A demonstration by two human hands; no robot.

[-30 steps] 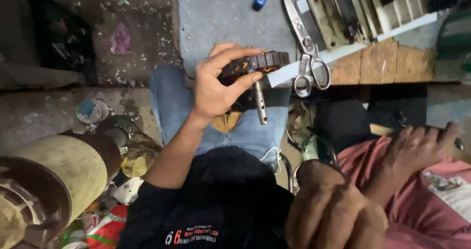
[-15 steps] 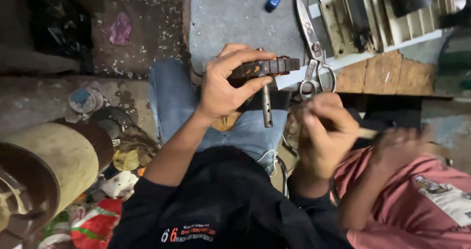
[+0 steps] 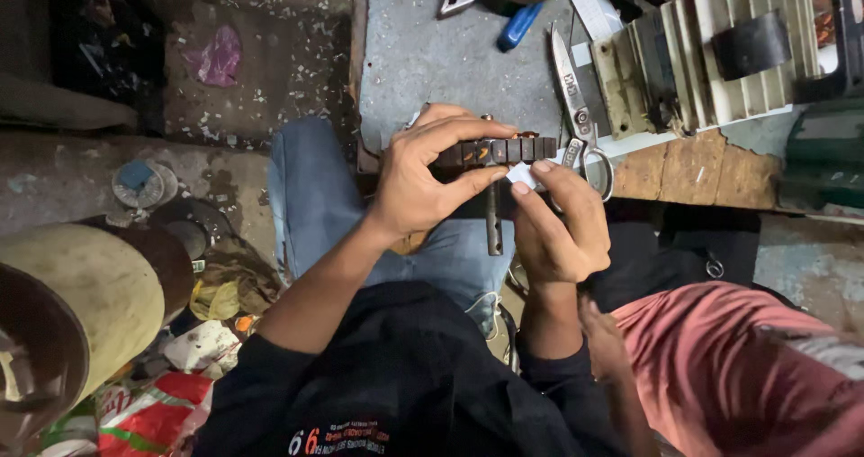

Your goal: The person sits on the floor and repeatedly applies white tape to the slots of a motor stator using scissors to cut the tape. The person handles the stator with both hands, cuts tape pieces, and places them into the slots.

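Beyond both hands lies a grey bench (image 3: 432, 56), and up and to the right of the right hand sits a ribbed metal block (image 3: 711, 56) with a dark band over it. Far to the left of the left hand, low down, stands a big yellowish drum (image 3: 85, 304). Below and to the right of the right hand is a co-worker in a red shirt (image 3: 747, 367). Under the hands a blue jeans knee (image 3: 315, 205) shows.

The left hand (image 3: 418, 182) is curled shut around the rotor (image 3: 495, 151), a dark slotted core, thumb on its near side and fingers over the top. The rotor's shaft (image 3: 494, 223) hangs down between the two hands.

The right hand (image 3: 562, 227) is just right of the left, thumb and forefinger pinched on a small white paper slip (image 3: 522, 174) held against the rotor's right end.

Scissors (image 3: 576, 106) lie on the bench just above the right hand. A blue handle (image 3: 520, 25) lies farther up.
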